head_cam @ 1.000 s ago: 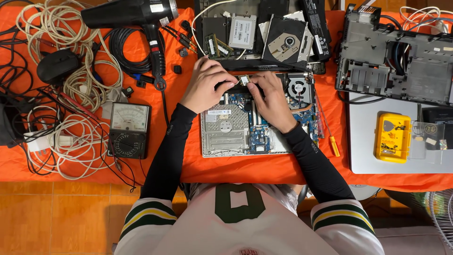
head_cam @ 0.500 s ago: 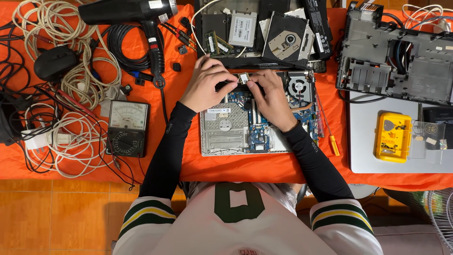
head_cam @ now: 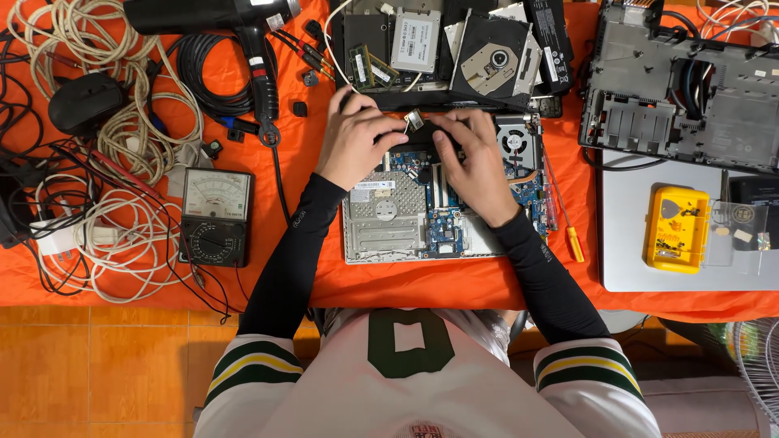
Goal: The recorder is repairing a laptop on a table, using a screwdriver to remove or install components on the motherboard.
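Note:
An opened laptop base (head_cam: 389,227) with its blue circuit board and fan lies on the orange cloth in front of me. My left hand (head_cam: 355,138) and my right hand (head_cam: 473,156) rest over its upper edge, fingers curled toward each other. Between their fingertips sits a small silver metal part (head_cam: 415,120), held above the board. My right hand's fingers press down on a dark strip near the board's top. Both forearms wear black sleeves.
A black heat gun (head_cam: 219,24), coiled cables (head_cam: 122,122) and an analog multimeter (head_cam: 215,217) lie left. Removed drives (head_cam: 487,57) sit above the board. A stripped laptop chassis (head_cam: 682,89), silver lid, yellow screw box (head_cam: 675,229) and an orange-handled screwdriver (head_cam: 568,231) lie right.
Both hands have shifted slightly up toward the board's top edge, and the small silver part now shows between the fingertips.

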